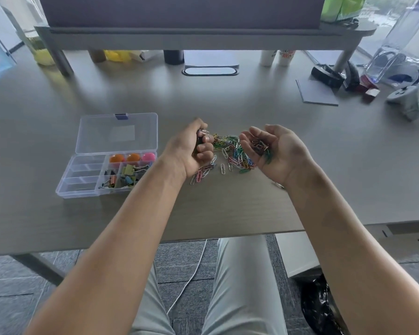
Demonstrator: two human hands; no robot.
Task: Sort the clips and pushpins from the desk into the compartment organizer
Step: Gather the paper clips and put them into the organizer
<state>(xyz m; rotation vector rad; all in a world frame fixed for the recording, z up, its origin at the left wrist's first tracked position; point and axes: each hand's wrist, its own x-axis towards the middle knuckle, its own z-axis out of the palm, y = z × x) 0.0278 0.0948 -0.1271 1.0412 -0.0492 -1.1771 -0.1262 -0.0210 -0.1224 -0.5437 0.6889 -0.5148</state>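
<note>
A pile of coloured paper clips (pixel 230 153) lies on the desk between my hands. My left hand (pixel 194 147) is curled into a fist around some clips, one silver clip sticking out at the top. My right hand (pixel 273 151) is cupped palm up and holds a small heap of clips. To the left stands the clear compartment organizer (pixel 82 187) with its lid (pixel 117 134) open. Its right compartments hold round pushpins (pixel 132 157) in orange and pink, and below them binder clips (pixel 126 176). Its left compartments look empty.
A monitor riser (pixel 203 36) spans the back of the desk, with cups and bottles under it. A grey notepad (pixel 317 91), a game controller (pixel 406 97) and plastic clutter sit at the right rear. The desk's front edge runs just above my lap.
</note>
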